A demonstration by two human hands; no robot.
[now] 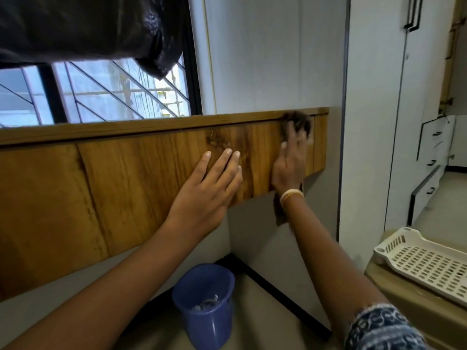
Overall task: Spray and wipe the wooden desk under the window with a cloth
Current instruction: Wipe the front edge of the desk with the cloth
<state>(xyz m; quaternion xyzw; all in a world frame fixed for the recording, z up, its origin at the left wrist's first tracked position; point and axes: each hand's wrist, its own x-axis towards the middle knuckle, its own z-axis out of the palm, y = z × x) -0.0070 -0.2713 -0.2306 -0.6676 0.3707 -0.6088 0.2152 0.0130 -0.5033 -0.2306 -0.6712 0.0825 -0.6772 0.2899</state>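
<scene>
Wiping under way near the worktop's [141,170] far right corner. Right hand [290,160] flat on the dark cloth [298,120], fingers straight, pressing it onto the wood by the back edge; loose tail of cloth hanging off the front edge below the wrist. Left hand [207,188] spread flat, holding nothing, resting mid-worktop, probably as a brace for the reach. No spray bottle in sight. Blue bin [204,299] on the floor below.

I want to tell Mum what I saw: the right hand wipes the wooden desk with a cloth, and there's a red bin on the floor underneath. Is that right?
Almost. The bin is blue, not red; the head view shows it on the floor below the desk. The rest holds: the right hand presses a dark cloth against the wood.
</scene>
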